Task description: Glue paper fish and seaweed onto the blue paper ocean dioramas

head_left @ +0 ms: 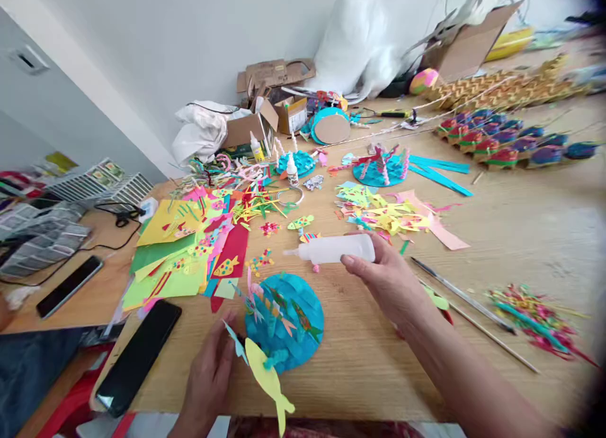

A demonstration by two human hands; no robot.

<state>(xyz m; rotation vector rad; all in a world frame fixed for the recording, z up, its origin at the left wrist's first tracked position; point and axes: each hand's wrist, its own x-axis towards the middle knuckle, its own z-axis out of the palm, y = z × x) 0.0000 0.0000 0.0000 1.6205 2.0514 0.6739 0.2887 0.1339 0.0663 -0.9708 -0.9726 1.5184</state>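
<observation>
Pale wall behind, wooden worktop in front, crowded towards the far edge. At the near left corner, black phone close to the rim: liable to be knocked off by a stray elbow. Farther back along the left edge, loose paper sheets, easily dragged askew or spotted by a drip.

Left of the middle of the near edge, left hand half curled, against or just beside the blue disc; hard to tell whether gripping. On the disc, small paper fish and fuzzy stems. Leaning out from it, yellow paper fish, tail across the near edge: prone to bending or coming loose if brushed by a wrist.

Beyond the disc, white bottle clasped in the right hand, tipped on its side, nozzle towards small paper dots. Possible spill from too hard a squeeze or too long a tilt.

Beside the right forearm, slim pen and thin stick, apt to roll if bumped. Towards the right edge, coloured shreds, easily scattered by a sweeping arm.
</observation>
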